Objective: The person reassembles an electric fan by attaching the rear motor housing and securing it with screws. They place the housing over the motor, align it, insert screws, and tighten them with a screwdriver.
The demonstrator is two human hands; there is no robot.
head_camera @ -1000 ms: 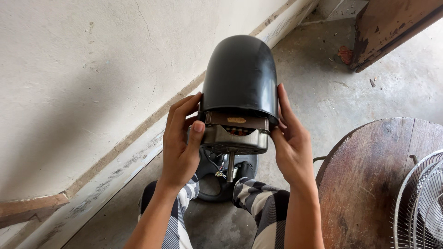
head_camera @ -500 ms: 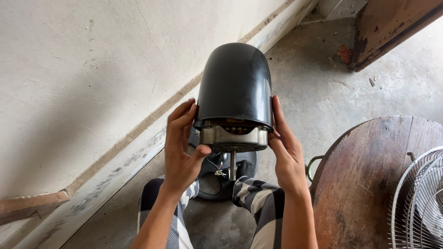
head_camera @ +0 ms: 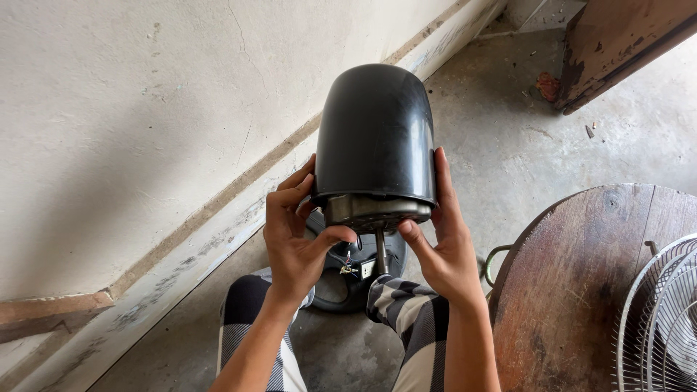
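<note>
I hold a glossy black dome-shaped fan motor housing upright in front of me, over my knees. A grey metal motor sits in its lower end, with a thin metal shaft sticking down from it. My left hand grips the housing's left lower edge, thumb under the motor. My right hand clasps the right side, thumb on the motor's bottom rim. Beneath the hands a round black fan base with small wires rests on the floor between my legs.
A whitish plastered wall runs along the left above a concrete floor. A round dark wooden table top stands at the right with a white wire fan guard on it. A wooden board leans at the top right.
The housing has slid further down over the motor, so less of the motor shows. My thumbs have moved under its lower rim and the shaft is now visible.
</note>
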